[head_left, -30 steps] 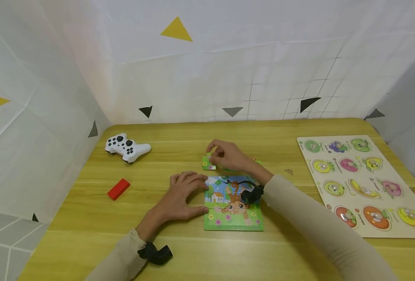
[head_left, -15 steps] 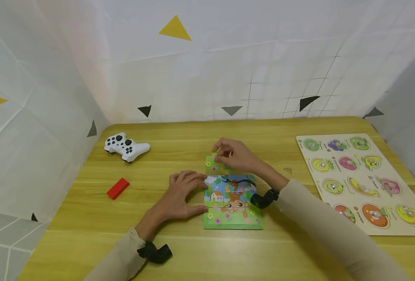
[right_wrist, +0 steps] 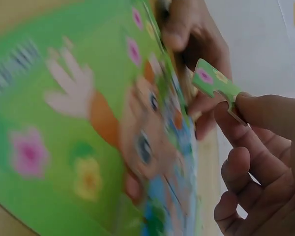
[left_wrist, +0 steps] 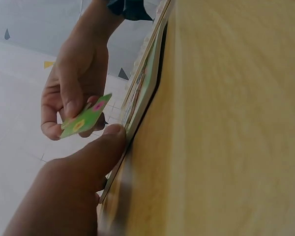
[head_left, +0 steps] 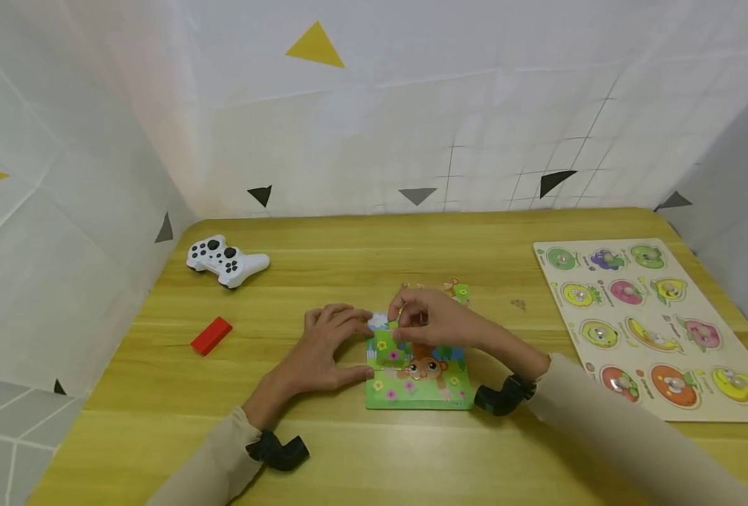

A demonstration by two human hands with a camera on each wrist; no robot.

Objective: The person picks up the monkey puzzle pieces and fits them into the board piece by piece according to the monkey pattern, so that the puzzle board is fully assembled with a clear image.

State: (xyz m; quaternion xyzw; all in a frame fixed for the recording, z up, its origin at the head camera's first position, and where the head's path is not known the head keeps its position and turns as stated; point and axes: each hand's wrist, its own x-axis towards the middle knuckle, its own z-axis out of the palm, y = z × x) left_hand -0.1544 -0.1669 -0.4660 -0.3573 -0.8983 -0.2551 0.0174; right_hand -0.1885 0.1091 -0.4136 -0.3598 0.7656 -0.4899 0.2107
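A green jigsaw puzzle piece [head_left: 388,346] with a yellow and a pink flower is pinched between the thumb and fingers of my right hand [head_left: 440,318]. In the left wrist view that puzzle piece [left_wrist: 86,117] is raised and tilted. Below it lies a puzzle board [head_left: 418,402] picturing a monkey, a house and flowers. My left hand [head_left: 323,351] rests at the board's left edge, fingers spread. Its thumb [left_wrist: 108,142] touches the board's edge. More puzzle pieces [head_left: 462,290] lie just behind the board, partly hidden by my right hand.
A white game controller [head_left: 225,261] lies at the back left of the wooden table [head_left: 349,457]. A red block [head_left: 211,336] is left of my left hand. To the right is a fruit peg puzzle board [head_left: 652,330]. White sheeting [head_left: 349,140] stands behind the table.
My right hand has lifted the flowered puzzle piece from behind the board and brought it nearer, over the board's left part. The left hand stays at the edge.
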